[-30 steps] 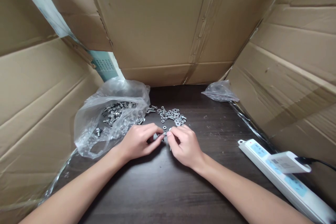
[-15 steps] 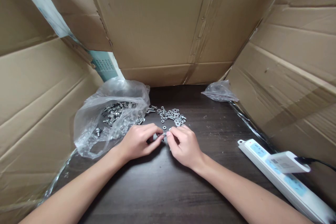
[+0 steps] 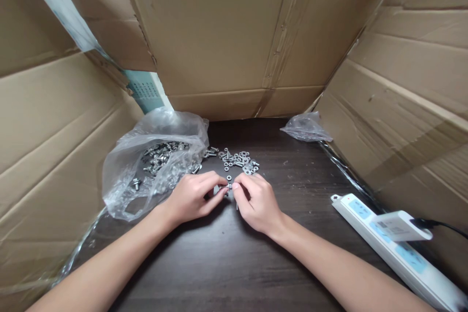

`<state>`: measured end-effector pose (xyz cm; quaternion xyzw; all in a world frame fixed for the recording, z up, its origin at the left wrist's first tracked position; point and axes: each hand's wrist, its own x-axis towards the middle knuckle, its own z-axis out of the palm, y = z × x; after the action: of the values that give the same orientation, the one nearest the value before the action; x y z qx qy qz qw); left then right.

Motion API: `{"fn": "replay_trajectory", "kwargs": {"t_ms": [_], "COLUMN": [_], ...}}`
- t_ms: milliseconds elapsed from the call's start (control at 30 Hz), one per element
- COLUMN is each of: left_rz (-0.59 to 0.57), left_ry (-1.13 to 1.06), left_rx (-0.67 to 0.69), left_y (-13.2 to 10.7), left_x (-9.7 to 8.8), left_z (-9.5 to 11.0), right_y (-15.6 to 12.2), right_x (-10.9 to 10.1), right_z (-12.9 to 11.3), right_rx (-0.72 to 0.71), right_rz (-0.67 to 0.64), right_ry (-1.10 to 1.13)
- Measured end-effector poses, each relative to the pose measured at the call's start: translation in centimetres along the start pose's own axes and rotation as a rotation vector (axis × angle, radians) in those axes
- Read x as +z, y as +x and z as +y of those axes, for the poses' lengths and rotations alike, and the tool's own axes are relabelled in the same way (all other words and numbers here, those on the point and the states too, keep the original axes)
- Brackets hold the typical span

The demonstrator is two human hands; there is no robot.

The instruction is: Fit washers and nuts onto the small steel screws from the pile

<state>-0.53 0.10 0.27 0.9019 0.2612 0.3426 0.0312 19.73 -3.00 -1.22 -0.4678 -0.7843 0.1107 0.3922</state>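
Left hand and right hand both pinch a screw between closed fingertips; resting the wrists on the table and turning slowly seems wisest.

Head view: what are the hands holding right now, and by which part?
A small metal fastener, pinched from either side between the fingertips of the left hand and the right hand. It is too small to tell head from thread.
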Motion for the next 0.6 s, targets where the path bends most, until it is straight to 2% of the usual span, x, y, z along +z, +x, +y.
{"fn": "replay_trajectory", "kwargs": {"t_ms": [200, 600], "left_rz": [0.004, 0.013], "left_ry": [-0.002, -0.036], "left_rx": [0.001, -0.003], "left_y": [-0.09, -0.11], "left_x": [0.18, 0.32], "left_z": [-0.06, -0.12], "right_y": [0.07, 0.05], "right_x": [-0.09, 0.04], "right_z": [0.07, 0.2], "right_rx": [-0.03, 0.002], "right_rz": [-0.049, -0.107], "right_ry": [0.053, 0.067]}}
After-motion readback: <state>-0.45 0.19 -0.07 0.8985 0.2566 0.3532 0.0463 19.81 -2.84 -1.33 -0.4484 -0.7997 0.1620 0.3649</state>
